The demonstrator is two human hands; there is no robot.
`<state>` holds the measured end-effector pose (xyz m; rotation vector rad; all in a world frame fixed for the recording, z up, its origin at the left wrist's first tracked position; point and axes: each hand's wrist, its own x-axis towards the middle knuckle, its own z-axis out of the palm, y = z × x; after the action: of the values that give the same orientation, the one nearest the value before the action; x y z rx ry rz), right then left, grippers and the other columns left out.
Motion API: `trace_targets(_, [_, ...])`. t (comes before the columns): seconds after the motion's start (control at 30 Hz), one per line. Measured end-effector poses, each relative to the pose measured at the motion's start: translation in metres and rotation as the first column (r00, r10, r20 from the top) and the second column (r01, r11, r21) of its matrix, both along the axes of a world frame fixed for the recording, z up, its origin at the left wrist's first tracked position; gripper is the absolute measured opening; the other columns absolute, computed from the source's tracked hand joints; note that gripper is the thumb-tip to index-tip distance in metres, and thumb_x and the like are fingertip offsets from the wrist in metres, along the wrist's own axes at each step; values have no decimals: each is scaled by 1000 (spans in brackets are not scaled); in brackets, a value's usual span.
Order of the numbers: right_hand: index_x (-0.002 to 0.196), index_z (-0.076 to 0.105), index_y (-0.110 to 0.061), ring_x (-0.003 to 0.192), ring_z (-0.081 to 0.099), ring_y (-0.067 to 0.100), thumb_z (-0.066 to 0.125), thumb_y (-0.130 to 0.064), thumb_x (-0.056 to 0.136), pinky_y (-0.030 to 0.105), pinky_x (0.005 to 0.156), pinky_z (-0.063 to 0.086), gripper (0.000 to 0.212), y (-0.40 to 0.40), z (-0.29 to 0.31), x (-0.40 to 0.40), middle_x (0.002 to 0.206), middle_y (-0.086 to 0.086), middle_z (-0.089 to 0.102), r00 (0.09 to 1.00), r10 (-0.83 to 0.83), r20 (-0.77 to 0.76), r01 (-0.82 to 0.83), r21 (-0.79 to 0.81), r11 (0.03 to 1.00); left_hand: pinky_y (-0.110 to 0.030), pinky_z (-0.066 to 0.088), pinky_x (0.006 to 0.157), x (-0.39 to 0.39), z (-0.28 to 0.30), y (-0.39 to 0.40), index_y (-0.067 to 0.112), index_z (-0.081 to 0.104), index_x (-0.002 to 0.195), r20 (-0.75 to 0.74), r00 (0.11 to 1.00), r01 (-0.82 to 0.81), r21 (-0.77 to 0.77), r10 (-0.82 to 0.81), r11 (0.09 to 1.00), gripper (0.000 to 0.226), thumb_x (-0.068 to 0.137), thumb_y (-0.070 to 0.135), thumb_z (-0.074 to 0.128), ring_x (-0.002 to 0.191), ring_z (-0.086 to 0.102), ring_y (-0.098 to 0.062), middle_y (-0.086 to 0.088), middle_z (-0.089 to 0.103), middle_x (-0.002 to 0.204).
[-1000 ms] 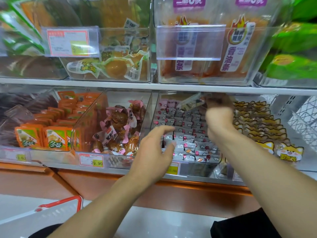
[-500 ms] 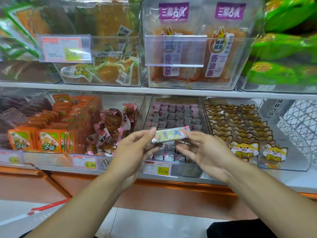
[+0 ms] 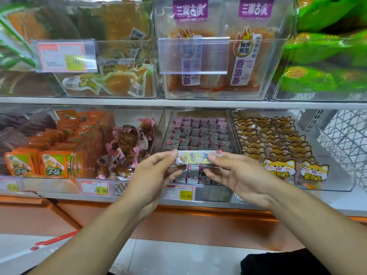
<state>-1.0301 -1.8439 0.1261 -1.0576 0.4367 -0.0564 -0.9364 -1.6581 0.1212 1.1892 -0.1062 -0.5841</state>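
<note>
A long, narrow snack packet (image 3: 195,158), pale yellow with small cartoon figures, is held level in front of the lower shelf. My left hand (image 3: 153,176) pinches its left end between thumb and fingers. My right hand (image 3: 241,176) pinches its right end the same way. Right behind the packet stands a clear bin (image 3: 233,126) filled with rows of small grey and pink wrapped packets.
Beside that bin stand clear bins of pink-wrapped brown snacks (image 3: 127,147), orange packets (image 3: 53,147) and cat-printed packets (image 3: 278,147). More bins fill the upper shelf (image 3: 178,103). Price tags (image 3: 179,192) hang on the lower shelf's front edge. A red-rimmed basket (image 3: 53,240) is at lower left.
My right hand drew the packet out of the bin and toward me. My left hand came up and took its left end. Since half a second ago the packet has turned more level.
</note>
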Motion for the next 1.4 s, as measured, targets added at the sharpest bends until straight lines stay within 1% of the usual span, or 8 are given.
trace_targets(0.17, [102,79,-17,99,74,21,81,-3,67,23,79,58,38,1,-1,-2,114,9,75,992,56,114,-37,-161,986,-27,61,66,-2,2,3,4,71,111,-142,986,85,-42,-90,995,44,83,38,74,94,75,-35,-20,76,103])
trace_targets(0.3, [103,77,-20,95,74,19,78,9,74,20,73,56,41,5,1,-2,106,4,77,992,60,111,-32,-243,970,-24,60,71,-4,4,2,2,70,112,-77,991,112,-12,-113,994,40,83,29,72,92,75,-28,-18,76,106])
trace_targets(0.43, [123,64,-12,103,74,30,84,-16,70,36,87,61,57,5,3,0,111,15,76,998,47,42,-42,-108,993,-26,62,75,-1,3,3,3,67,111,-13,998,60,-41,-61,997,34,78,12,74,97,73,-29,-17,76,105])
trace_targets(0.6, [120,67,-8,89,74,26,71,-31,88,35,85,62,40,5,2,1,111,15,76,998,53,-32,-56,-102,993,-30,60,84,-3,-1,5,12,75,99,95,987,123,39,-126,992,29,83,-11,68,104,73,-28,-12,75,111])
trace_targets(0.93, [113,69,-9,104,73,26,81,-7,70,31,82,60,45,1,-1,0,113,12,75,983,114,144,-92,-154,984,-31,62,70,-3,-2,0,8,71,112,-98,985,149,73,-142,986,44,83,41,71,90,76,-33,-14,77,102])
trace_targets(1.13, [105,74,-14,101,73,22,82,-1,61,24,76,58,46,2,0,-1,119,10,71,989,82,127,-51,-230,972,-26,61,73,-2,-2,0,7,69,112,-2,995,100,50,-100,994,46,76,35,72,82,75,-23,-12,77,102])
trace_targets(1.27, [122,63,-9,104,73,28,84,-14,66,31,81,61,60,1,1,1,117,16,73,999,35,41,-31,-87,996,-32,61,85,-4,-3,0,8,65,121,59,992,110,31,-112,993,37,85,18,71,91,73,-22,-14,75,107])
trace_targets(1.4, [114,69,-4,97,74,32,80,-24,76,38,89,61,45,2,-1,2,109,17,76,996,80,-50,-79,11,997,-34,60,90,-7,-3,-1,8,63,121,118,985,125,17,-126,992,33,89,5,68,97,71,-26,-11,76,109])
